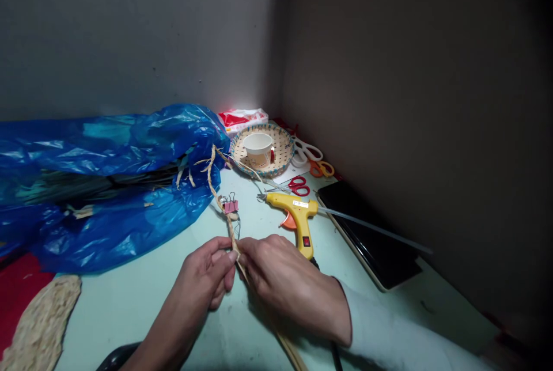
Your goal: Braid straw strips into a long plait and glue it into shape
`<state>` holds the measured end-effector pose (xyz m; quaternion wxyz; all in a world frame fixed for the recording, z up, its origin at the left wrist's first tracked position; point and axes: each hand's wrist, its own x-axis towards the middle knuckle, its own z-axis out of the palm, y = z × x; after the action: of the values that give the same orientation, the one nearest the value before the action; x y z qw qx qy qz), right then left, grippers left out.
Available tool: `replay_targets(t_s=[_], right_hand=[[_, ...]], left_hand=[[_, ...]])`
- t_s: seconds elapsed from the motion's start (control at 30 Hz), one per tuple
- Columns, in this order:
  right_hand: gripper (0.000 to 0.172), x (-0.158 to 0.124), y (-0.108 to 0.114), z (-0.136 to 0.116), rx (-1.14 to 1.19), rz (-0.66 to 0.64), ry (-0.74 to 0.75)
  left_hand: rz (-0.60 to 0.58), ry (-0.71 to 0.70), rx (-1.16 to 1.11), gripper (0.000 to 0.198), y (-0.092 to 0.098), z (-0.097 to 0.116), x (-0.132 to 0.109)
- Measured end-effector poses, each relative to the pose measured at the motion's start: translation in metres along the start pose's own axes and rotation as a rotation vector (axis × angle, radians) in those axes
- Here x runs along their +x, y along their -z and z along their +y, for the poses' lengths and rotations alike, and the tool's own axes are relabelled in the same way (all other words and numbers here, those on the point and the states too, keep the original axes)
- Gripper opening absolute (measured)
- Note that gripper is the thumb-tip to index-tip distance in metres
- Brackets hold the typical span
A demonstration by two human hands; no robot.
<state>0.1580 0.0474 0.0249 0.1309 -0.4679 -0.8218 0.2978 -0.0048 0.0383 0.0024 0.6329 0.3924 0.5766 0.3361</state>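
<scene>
A thin braid of pale dried plant fibre [211,178] runs down the table toward me, with stray ends sticking out near its far end. My left hand [207,273] pinches its near end between thumb and fingers. Right beside it, my right hand [283,270] is closed on the same end from the other side, its fingertips partly hidden. Loose flat strands [289,351] trail from under my right hand toward the front edge. A pink binder clip [231,206] lies against the braid just beyond my hands; whether it grips the braid I cannot tell.
A yellow glue gun [298,209] with a long glue stick lies right of centre, beside a black tablet [371,233]. Behind are red-handled scissors [299,185] and a woven tray [283,166] holding a paper cup [258,151]. A blue plastic bag [129,146] fills the left.
</scene>
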Motion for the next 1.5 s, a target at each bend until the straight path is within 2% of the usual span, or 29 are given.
replay_targets(t_s=[0.1,0.17,0.33,0.5,0.6,0.63,0.7,0.8,0.87,0.97,1.07,1.37,1.5], right_hand=[[0.010,-0.010,-0.001,-0.008,-0.232,0.093,0.065],[0.010,-0.015,-0.003,-0.014,-0.340,0.170,0.122],[0.013,-0.018,-0.023,-0.022,-0.522,0.348,0.347],[0.018,-0.011,-0.050,-0.013,-0.567,0.470,0.491],[0.014,-0.008,-0.049,-0.009,-0.490,0.495,0.522],[0.013,-0.007,-0.044,-0.009,-0.429,0.486,0.498],[0.019,-0.006,-0.027,-0.011,-0.247,0.430,0.352],[0.022,-0.004,0.000,-0.011,0.053,0.273,-0.001],[0.023,-0.002,0.008,-0.009,0.197,0.134,-0.120],[0.022,0.001,0.004,-0.003,0.334,0.035,-0.129],[0.020,0.003,-0.005,0.003,0.363,0.050,-0.078],[0.023,0.004,-0.010,0.006,0.317,0.045,-0.040],[0.020,0.004,-0.009,0.008,0.309,0.086,-0.040]], left_hand=[[0.054,-0.091,0.098,0.016,0.000,0.002,-0.003],[0.097,-0.139,0.140,0.015,-0.001,0.003,-0.005],[0.155,-0.114,0.079,0.020,-0.001,0.000,-0.006],[0.120,-0.028,0.031,0.023,-0.002,-0.002,-0.012],[0.160,0.008,-0.026,0.026,-0.003,-0.001,-0.015],[0.164,0.006,-0.033,0.026,-0.003,0.000,-0.015],[0.156,0.002,-0.044,0.026,-0.001,0.000,-0.014],[0.117,0.006,-0.067,0.031,0.001,-0.002,-0.011],[0.073,-0.007,-0.086,0.034,0.003,-0.004,-0.009],[-0.011,-0.025,-0.111,0.036,0.004,-0.007,-0.007],[-0.055,-0.033,-0.115,0.042,0.005,-0.007,-0.005],[-0.052,0.004,0.024,0.031,0.006,-0.003,-0.006],[-0.044,-0.003,0.238,0.029,0.012,0.003,-0.007]])
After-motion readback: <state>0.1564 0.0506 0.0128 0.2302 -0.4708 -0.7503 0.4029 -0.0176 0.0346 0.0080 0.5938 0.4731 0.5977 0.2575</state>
